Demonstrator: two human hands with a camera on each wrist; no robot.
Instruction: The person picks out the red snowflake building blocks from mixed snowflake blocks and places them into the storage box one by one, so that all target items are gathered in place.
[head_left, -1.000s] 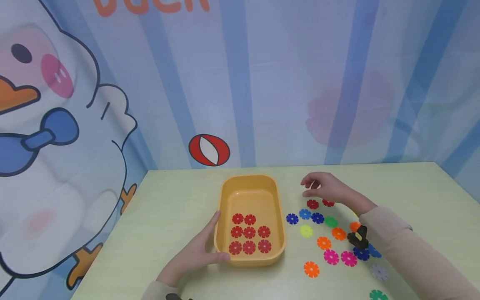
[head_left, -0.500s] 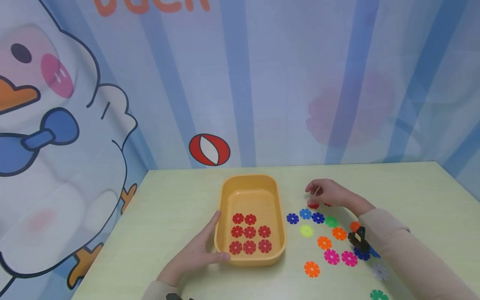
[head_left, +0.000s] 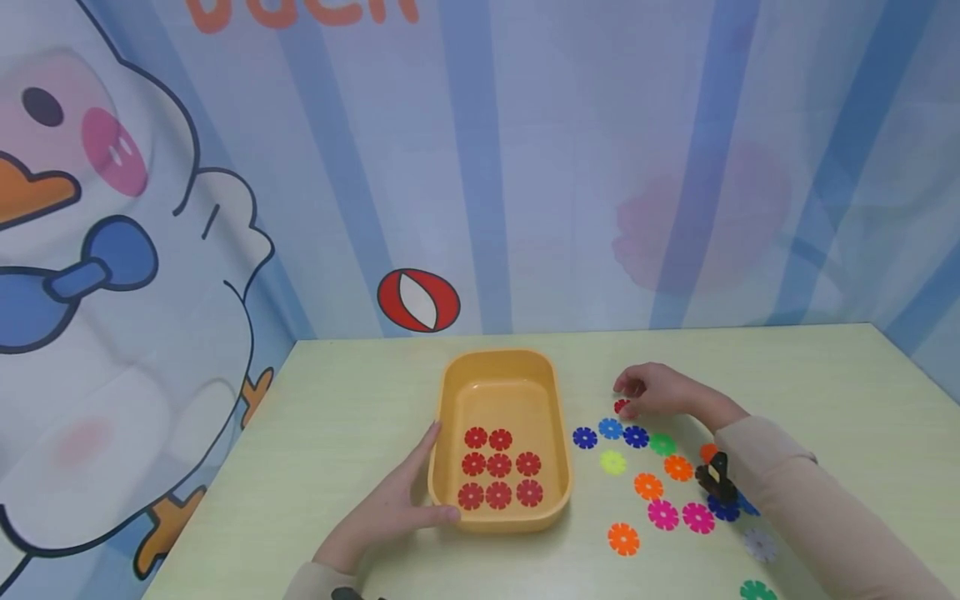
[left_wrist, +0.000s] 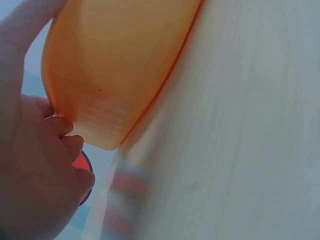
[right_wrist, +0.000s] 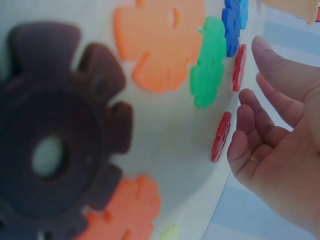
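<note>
My left hand (head_left: pixel 393 500) grips the near left corner of a yellow tray (head_left: pixel 498 527), its thumb on the front rim. In the left wrist view its curled fingers lie against the tray's outer wall. Several red snowflake discs (head_left: pixel 498 464) lie flat inside the tray. Right of the tray, my right hand (head_left: pixel 656 390) hovers over a red snowflake disc (head_left: pixel 622 406). In the right wrist view, this red disc (right_wrist: pixel 240 68) lies on the table near the parted thumb and fingers. A second red disc (right_wrist: pixel 221 136) lies below the fingers.
Blue (head_left: pixel 585 437), green (head_left: pixel 662 444), yellow (head_left: pixel 612 462), orange (head_left: pixel 623 539) and pink (head_left: pixel 663 514) discs are scattered right of the tray. A dark disc (right_wrist: pixel 55 120) looms close in the right wrist view. A printed curtain (head_left: pixel 540 167) hangs behind the table.
My right hand has moved slightly right and down toward the red disc, now partly covering it; the second red disc has become hidden behind the hand. The left hand and tray stay put.
</note>
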